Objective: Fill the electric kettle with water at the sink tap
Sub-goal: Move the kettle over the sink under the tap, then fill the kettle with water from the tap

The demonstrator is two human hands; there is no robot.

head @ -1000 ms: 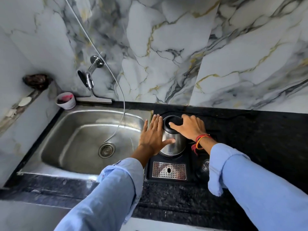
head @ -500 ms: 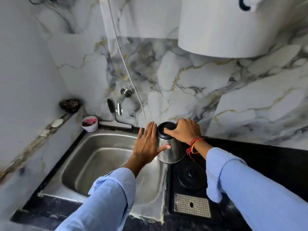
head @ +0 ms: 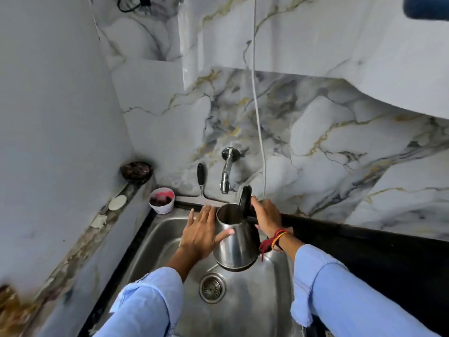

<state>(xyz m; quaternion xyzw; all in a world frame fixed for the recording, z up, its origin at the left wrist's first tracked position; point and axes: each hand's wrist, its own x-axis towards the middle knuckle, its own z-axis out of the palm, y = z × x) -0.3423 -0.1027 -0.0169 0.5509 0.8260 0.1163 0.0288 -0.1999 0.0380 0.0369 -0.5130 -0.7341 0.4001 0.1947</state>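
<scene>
The steel electric kettle (head: pixel 237 242) hangs over the steel sink (head: pixel 245 310), below and a little right of the chrome wall tap (head: pixel 226 175). Its black lid (head: pixel 245 200) stands open, showing a hollow inside. My right hand (head: pixel 266 216) grips the black handle on the kettle's right side. My left hand (head: pixel 200 231) lies flat against the kettle's left wall, fingers spread, thumb across the front. No water runs from the tap.
A white cup (head: pixel 162 201) with red contents stands at the sink's back left corner. A black-handled squeegee (head: pixel 201 181) leans on the marble wall. A white cord (head: pixel 258 113) hangs beside the tap. Black counter (head: pixel 379 251) lies right; a dark bowl (head: pixel 136 171) sits on the left ledge.
Both hands lifted the kettle off its base on the counter and carried it left over the sink. The lid, closed before, now stands open.
</scene>
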